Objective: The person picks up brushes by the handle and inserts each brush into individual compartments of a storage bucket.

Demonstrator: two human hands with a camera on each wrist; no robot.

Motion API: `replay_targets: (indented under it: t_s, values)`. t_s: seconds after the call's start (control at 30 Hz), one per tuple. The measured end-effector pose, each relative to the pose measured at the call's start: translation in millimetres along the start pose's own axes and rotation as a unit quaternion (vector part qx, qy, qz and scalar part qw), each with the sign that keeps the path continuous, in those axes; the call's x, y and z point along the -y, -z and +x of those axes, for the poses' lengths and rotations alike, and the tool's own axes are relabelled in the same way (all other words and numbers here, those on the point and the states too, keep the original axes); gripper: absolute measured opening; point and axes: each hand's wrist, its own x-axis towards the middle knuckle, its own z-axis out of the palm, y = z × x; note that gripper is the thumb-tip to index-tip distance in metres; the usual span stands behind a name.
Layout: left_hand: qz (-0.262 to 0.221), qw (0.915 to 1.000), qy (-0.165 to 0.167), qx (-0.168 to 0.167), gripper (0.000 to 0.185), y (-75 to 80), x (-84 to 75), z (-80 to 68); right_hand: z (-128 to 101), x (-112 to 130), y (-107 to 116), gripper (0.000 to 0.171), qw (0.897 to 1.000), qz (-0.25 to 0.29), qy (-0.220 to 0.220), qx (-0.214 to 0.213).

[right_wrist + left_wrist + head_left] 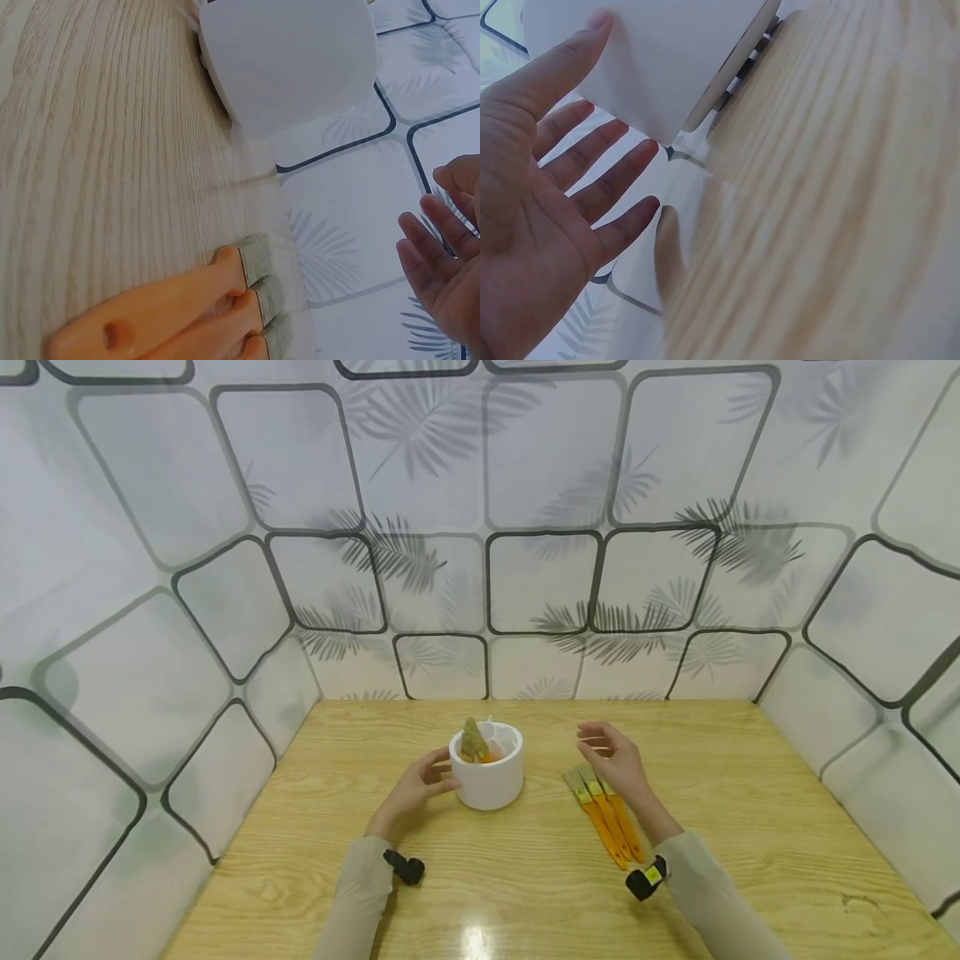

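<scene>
Two hands over the wooden worktop (pixel 750 793), and both are loose, gripping nothing. Left hand (pixel 422 783) sits right beside the white pot (pixel 489 772), fingers spread and nearly straight; from the left wrist view the thumb tip lies against the pot's wall, the other fingers fanned out just clear of it. The white pot stands upright near the middle of the worktop, a little toward the back edge. Poking out of its top is a brush (pixel 475 742), bristle end up and tilted, with a bit of orange handle showing inside the rim.

Right hand (pixel 613 758) hovers to the right of the pot, palm turned toward it, fingers relaxed and slightly curved, touching nothing. Directly under and beside that hand lie three orange-handled brushes (pixel 604 814) flat on the worktop, side by side and touching, bristles pointing toward the back edge, handles running down toward the front right. The right wrist view shows the same row: three bristle tips in line, the pot well clear of them.

A patterned wall with dark-outlined tiles and leaf shadows rises behind the worktop's back edge.
</scene>
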Motion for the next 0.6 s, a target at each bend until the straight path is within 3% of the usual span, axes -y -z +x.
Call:
replay_targets:
  t_s: [0.23,0.37,0.6]
  values:
    - [0.000,0.9999,-0.001,-0.010,0.070,-0.4,31.2,11.9,-2.7,-3.0,4.1,0.028,1.000,-0.007,-0.007,0.000]
    - [-0.014,0.9999,0.009,-0.003,0.071,-1.2,28.0,11.0,-4.5,-4.7,5.6,0.027,1.000,-0.008,-0.002,0.001]
    - [-0.031,0.9992,0.012,0.021,0.075,-2.7,8.5,3.3,-6.0,-6.6,6.6,0.028,1.000,-0.010,-0.005,-0.001]
